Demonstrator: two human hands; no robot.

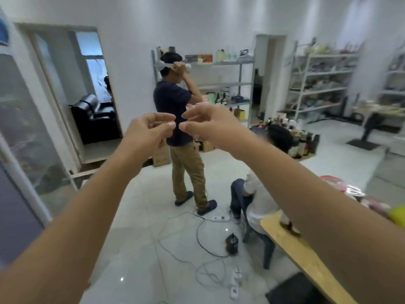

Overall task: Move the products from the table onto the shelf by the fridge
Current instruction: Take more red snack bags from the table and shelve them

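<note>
Pale wood marks the nearest thing of the task: the table (306, 260) runs along the lower right, its edge partly hidden behind the wearer's right forearm. On its far end, beyond that forearm, lie packaged products (352, 191) in red, pink and white wrappers, blurred, with something yellow at the frame's edge. They sit on the table, so as far as the picture shows the moving is not begun, or at least much of it is left; nothing is being carried.

Both arms reach forward at chest height over the white tiled floor (140, 249), where cables and power strips (220, 218) lie loose. The left hand (149, 133) and the right hand (210, 126) meet in the middle of the view, fingertips nearly touching each other, each hand loosely curled with thumb and forefinger drawn together. Both are empty; whether anything tiny is pinched between them cannot be told.

Beyond the hands a standing person (175, 102) adjusts a headset, and a seated person (260, 194) faces away beside the table. Farther back stand a grey shelf (228, 84) against the wall and a white rack (317, 84) to the right. No fridge can be made out, so which shelf is meant cannot be told.
</note>
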